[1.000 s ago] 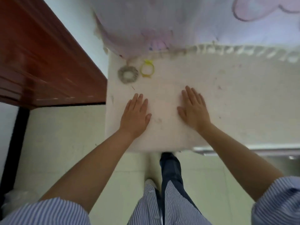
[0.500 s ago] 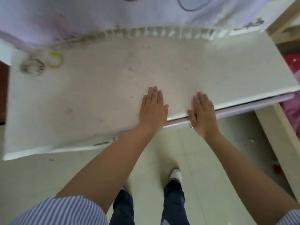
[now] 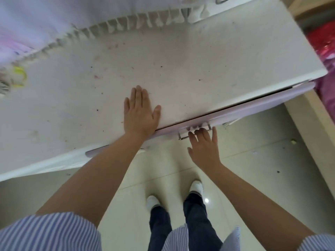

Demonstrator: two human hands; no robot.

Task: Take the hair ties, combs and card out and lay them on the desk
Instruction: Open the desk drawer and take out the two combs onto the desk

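A white desk (image 3: 181,69) with small stains fills the upper view. My left hand (image 3: 139,113) lies flat, palm down, on its front edge. Below the edge runs a pale lilac drawer front (image 3: 244,111) with a metal handle (image 3: 194,132). My right hand (image 3: 204,147) is under that handle, fingertips touching it, fingers apart and not closed around it. Far left on the desk lie a yellow hair tie (image 3: 20,77) and a grey patterned hair tie (image 3: 4,86), partly cut by the frame. No combs or card show.
A lilac cloth with a fringe (image 3: 126,20) hangs over the desk's back. A red and pink bag (image 3: 324,44) sits at the right beside a wooden frame (image 3: 311,134). Below are pale floor tiles and my white shoes.
The view has swung right along the desk. My right hand has left the desktop and dropped to the drawer handle. My left hand stays flat near the front edge.
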